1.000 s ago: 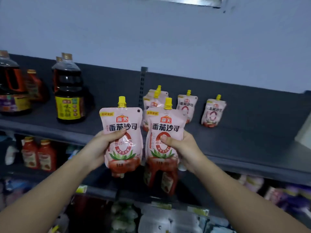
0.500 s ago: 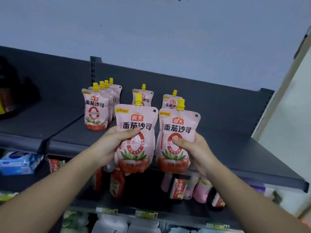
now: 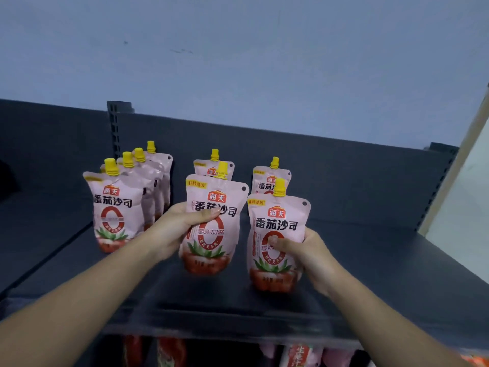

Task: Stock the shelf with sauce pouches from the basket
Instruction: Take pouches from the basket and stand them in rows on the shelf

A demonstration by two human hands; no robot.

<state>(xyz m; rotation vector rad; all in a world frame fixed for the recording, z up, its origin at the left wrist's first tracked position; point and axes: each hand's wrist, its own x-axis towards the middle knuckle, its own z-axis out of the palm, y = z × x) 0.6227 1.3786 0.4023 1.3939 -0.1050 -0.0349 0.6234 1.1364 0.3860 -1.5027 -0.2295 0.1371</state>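
Head view: looking forward and down onto a dark shelf [image 3: 370, 260], backed by a dark rear panel [image 3: 344, 176] and a pale wall [image 3: 238, 49] above it.

Gripping the left pouch [image 3: 214, 234] with the left hand [image 3: 172, 229]: a pink sauce pack with a yellow cap. Clamping it at its left edge, thumb lying across the printed front, remaining fingers hidden behind it. Holding it upright over the middle of the shelf, directly in front of the middle rear pouch [image 3: 205, 168] and partly covering it. Not possible to tell whether its base is touching the board or hanging just above it.

Clasping the right pouch [image 3: 277, 223] with the right hand [image 3: 307, 250] along its right side, thumb pressing on the red ring of the label, fingers wrapping round the back. Holding this one upright too, lower in the frame and nearer the front edge, just in front of the right rear pouch [image 3: 270, 178], base appearing to be meeting the shelf. Leaving a clear gap between the two held packs.

Standing to the left, apart from both hands: a row of four pouches [image 3: 116, 207] running front to back, ending near a slotted upright [image 3: 115, 128]. Showing beneath the front lip: blurred red and pink packets [image 3: 169, 350] on a lower level.
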